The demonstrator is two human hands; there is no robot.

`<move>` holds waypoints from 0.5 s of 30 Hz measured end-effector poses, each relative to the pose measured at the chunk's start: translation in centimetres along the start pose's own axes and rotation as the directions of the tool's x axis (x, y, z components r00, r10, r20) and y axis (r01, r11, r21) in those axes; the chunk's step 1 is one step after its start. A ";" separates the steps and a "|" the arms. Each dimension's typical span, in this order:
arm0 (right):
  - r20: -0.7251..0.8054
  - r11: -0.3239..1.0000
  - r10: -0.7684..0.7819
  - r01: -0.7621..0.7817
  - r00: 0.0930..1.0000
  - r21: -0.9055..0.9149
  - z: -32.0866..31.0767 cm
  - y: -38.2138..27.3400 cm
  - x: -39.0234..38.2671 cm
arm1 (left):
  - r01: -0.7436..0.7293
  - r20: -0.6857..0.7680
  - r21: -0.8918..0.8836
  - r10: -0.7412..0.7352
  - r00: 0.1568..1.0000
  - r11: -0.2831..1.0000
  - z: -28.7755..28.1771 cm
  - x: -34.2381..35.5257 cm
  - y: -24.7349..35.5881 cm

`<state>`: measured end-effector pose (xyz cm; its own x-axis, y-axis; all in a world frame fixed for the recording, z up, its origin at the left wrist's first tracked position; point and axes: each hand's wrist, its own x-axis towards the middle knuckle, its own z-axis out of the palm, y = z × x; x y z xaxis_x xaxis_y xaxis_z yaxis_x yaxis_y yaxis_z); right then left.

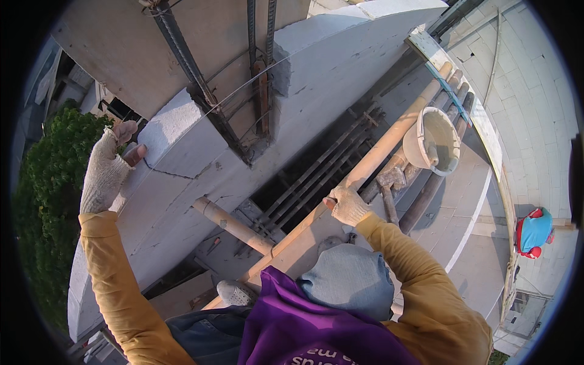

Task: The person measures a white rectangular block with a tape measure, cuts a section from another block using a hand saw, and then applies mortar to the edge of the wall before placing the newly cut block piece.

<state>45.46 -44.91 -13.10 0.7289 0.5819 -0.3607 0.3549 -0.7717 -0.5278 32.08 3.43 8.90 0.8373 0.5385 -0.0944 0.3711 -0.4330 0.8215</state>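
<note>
My left hand, in a cream knit glove with bare fingertips, is at the left end of a white masonry block. Its thumb touches the block's corner, and the fingers curl past the end. The block sits on a white block wall, with a dark crooked joint line below it. My right hand, gloved alike, closes on a long bamboo pole. Just beyond it lies a mortar-crusted, mallet-shaped tool. A pale bucket with grey contents and a rod-like piece inside leans farther right.
Steel bars rise at a gap in the wall beside a concrete panel. A dark opening lies between wall and poles. A shorter bamboo pole crosses toward the wall. Far below right is a person in blue and red. Trees stand left.
</note>
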 end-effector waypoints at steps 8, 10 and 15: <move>-0.457 0.980 0.109 -0.171 0.883 -0.098 -5.0 9.7 -0.3 | -0.103 -0.526 0.151 0.168 0.834 0.983 -16.1 -16.8 -7.3; -0.404 0.972 0.104 -0.179 0.909 -0.152 -5.1 12.3 -0.6 | 0.101 -0.749 0.013 -0.057 0.660 0.995 -11.1 -20.2 -8.8; -0.258 0.952 0.064 -0.137 0.964 -0.274 -4.7 15.2 3.6 | 0.538 -0.685 -0.275 -0.555 0.472 0.797 -2.7 -32.0 -10.0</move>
<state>56.28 -55.75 -18.83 0.8765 0.4452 -0.1834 0.3986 -0.8845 -0.2424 0.43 -7.50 5.25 -0.0860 0.9896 -0.1156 0.6356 0.1438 0.7585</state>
